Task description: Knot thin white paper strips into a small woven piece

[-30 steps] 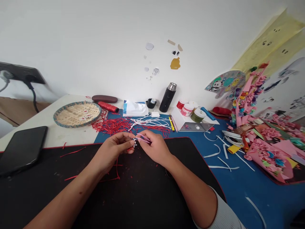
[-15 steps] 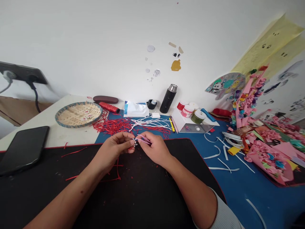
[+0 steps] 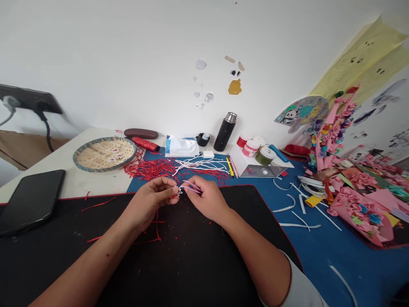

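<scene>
Close together over the black mat, my two hands meet near its far edge. My left hand pinches a small knotted piece of white and red cord between thumb and fingers; a small white loop sticks out beyond the fingertips. In my right hand is a slim pink tool that looks like tweezers, its thin end at the white cord. Whether the tips grip the cord is too small to tell. Cut red cords lie on the mat beneath my left hand.
Red cords and white cords lie behind the mat. A woven basket, red thread spool and phone are left. A black flask, white box with jars, paper strips and pink paper flowers stand right.
The left fingertips and the knotted cord have shifted slightly left, opening a little more space from the right fingers. The whole view has moved very slightly. Both hands keep their holds.
</scene>
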The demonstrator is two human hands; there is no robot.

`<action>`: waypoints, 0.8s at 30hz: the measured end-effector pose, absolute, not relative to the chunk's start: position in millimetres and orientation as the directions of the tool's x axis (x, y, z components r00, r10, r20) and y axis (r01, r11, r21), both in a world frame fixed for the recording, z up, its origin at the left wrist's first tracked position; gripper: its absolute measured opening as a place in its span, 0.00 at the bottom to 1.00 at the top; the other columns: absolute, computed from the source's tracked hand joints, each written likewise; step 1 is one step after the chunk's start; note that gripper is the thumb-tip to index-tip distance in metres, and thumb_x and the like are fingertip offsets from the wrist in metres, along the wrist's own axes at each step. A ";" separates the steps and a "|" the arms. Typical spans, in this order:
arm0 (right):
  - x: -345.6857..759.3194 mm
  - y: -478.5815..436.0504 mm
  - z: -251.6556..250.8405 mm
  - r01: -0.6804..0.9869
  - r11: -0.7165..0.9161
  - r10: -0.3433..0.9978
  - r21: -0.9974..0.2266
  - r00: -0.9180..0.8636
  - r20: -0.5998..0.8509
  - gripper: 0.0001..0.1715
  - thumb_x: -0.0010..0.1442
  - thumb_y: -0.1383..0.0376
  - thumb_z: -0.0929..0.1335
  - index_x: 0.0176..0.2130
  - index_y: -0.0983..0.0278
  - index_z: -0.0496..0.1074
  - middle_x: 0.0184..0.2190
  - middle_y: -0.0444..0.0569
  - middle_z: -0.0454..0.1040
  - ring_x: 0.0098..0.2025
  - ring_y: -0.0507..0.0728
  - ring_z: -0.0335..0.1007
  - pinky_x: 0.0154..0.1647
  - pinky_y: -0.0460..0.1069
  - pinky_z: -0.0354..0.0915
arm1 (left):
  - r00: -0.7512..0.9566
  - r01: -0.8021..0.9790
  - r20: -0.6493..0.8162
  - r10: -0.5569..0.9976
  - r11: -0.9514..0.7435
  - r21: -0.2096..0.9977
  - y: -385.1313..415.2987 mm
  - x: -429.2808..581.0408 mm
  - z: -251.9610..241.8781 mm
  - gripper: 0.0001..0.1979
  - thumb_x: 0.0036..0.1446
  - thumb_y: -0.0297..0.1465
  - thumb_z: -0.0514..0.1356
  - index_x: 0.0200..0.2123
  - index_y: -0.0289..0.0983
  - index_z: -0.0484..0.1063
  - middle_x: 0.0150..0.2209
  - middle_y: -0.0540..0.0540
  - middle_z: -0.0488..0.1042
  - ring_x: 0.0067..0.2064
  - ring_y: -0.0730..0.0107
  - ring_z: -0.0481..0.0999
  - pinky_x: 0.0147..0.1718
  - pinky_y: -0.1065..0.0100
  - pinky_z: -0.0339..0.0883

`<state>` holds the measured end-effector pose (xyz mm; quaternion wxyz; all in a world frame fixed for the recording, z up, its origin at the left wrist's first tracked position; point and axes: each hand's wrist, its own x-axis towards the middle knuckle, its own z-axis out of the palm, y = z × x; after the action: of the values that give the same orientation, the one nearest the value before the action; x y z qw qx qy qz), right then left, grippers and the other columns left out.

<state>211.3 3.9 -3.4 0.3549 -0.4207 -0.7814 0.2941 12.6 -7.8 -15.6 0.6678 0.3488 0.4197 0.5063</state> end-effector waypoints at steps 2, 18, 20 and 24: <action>211.2 3.9 -3.3 0.453 0.470 0.867 -0.757 -0.397 0.301 0.08 0.68 0.61 0.67 0.40 0.61 0.75 0.29 0.41 0.73 0.28 0.51 0.64 0.31 0.46 0.57 | 0.135 -0.381 -0.203 0.970 0.240 0.893 -7.5 12.5 -16.1 0.18 0.40 0.34 0.81 0.33 0.37 0.81 0.28 0.51 0.79 0.29 0.74 0.78 0.32 0.73 0.75; 210.9 4.9 -3.8 0.474 0.470 0.868 -0.745 -0.401 0.292 0.10 0.69 0.60 0.66 0.40 0.61 0.75 0.28 0.41 0.72 0.29 0.51 0.63 0.31 0.46 0.56 | 0.112 -0.392 -0.221 0.969 0.247 0.886 -7.2 12.5 -16.5 0.20 0.37 0.34 0.82 0.32 0.36 0.81 0.28 0.51 0.79 0.28 0.74 0.78 0.31 0.74 0.74; 210.9 4.8 -3.8 0.479 0.467 0.869 -0.743 -0.402 0.288 0.10 0.69 0.59 0.66 0.40 0.61 0.75 0.28 0.41 0.72 0.28 0.52 0.63 0.31 0.46 0.55 | 0.123 -0.385 -0.207 0.971 0.239 0.891 -7.0 12.6 -16.6 0.19 0.38 0.34 0.82 0.33 0.36 0.81 0.28 0.51 0.79 0.28 0.74 0.78 0.30 0.74 0.74; 211.2 4.4 -3.4 0.478 0.468 0.868 -0.744 -0.408 0.283 0.10 0.69 0.59 0.66 0.40 0.61 0.75 0.28 0.41 0.72 0.28 0.52 0.63 0.31 0.46 0.56 | 0.112 -0.389 -0.219 0.969 0.246 0.888 -7.8 13.2 -14.4 0.19 0.37 0.34 0.82 0.32 0.36 0.81 0.28 0.51 0.79 0.28 0.74 0.77 0.31 0.73 0.74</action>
<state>211.2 4.4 -3.4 0.3367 -0.4272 -0.7876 0.2894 13.2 -7.8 -14.4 0.6637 0.3399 0.4269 0.5116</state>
